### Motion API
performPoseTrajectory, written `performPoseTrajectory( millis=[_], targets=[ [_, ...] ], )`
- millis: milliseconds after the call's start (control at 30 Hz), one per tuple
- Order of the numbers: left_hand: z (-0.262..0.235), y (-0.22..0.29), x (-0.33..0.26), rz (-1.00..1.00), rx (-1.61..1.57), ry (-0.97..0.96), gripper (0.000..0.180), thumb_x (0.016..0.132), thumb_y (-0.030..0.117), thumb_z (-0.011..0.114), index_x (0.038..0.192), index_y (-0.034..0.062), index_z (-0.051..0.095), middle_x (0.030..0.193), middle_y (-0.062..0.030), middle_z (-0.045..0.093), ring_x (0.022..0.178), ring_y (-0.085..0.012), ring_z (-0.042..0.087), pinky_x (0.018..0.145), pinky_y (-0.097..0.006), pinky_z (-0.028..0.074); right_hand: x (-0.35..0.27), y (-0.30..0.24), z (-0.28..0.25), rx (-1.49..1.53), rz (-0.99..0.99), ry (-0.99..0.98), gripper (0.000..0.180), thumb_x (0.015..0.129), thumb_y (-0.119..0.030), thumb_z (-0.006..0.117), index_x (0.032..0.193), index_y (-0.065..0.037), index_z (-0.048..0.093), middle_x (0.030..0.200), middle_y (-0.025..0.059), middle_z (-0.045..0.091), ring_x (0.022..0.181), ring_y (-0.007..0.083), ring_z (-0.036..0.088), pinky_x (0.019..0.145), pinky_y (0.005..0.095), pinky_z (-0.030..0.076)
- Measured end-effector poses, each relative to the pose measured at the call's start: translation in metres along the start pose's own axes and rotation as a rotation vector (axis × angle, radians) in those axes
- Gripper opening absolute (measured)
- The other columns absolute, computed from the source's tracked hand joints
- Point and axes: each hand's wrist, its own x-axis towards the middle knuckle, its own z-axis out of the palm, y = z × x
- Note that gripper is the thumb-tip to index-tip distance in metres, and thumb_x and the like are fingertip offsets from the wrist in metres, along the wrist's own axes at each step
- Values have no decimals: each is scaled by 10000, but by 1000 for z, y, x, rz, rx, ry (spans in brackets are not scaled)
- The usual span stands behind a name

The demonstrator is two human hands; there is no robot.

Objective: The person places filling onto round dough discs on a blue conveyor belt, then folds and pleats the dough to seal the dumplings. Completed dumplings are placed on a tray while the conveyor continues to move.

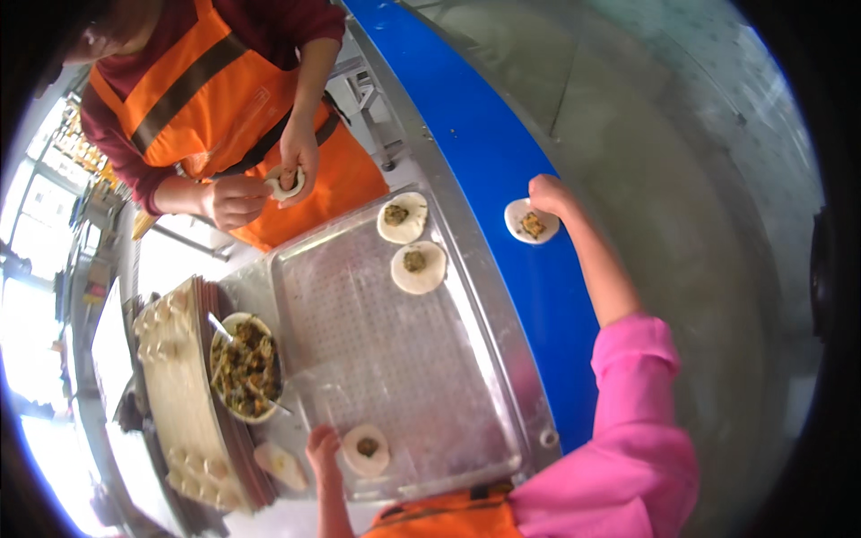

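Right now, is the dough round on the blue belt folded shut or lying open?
Lying open. The dough round lies flat on the blue belt, its dark filling showing in the middle; the right hand touches its edge.

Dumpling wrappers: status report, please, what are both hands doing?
Left hand touching filled wrapper on perforated tray. Right hand at filled wrapper on blue belt. Nothing in the way.

Two wrappers [411, 242] lie on the tray [377, 359], filling bowl [244, 366] left, belt [502, 179] right.
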Motion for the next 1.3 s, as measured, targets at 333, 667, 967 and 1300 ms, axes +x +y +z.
performPoseTrajectory(
  millis=[333, 667, 967, 1300],
  targets=[
    [3, -4, 0, -47, 7, 49, 240, 736, 80, 521, 971, 37, 548, 870, -59, 574, 748, -149, 549, 645, -276, 459, 47, -25, -14, -216, -302, 277, 550, 540, -421, 679, 928, -48, 568, 904, 163, 577, 849, 318, 550, 767, 388, 434],
    [1, 9, -3, -48, -61, 109, 181, 746, 84, 542, 914, 26, 580, 779, -49, 590, 665, -119, 552, 578, -227, 451, 26, -60, -77, 372, -485, 45, 358, 519, -144, 694, 799, -5, 520, 767, 124, 588, 706, 223, 579, 599, 323, 446],
    [35, 37, 15, 25, -40, -51, 188, 761, 53, 530, 940, 12, 573, 862, -72, 597, 733, -139, 566, 635, -240, 459, -92, -171, 48, 363, -885, -826, 413, 549, -198, 738, 870, -11, 558, 782, 87, 594, 695, 176, 572, 600, 282, 462],
    [53, 56, 27, 73, -104, -388, 193, 775, 56, 515, 950, 0, 574, 876, -87, 600, 749, -153, 570, 655, -266, 475, -162, -161, 131, 325, -590, 260, 223, 595, -119, 610, 811, -68, 592, 909, 76, 567, 814, 268, 555, 677, 372, 452]
  ],
)
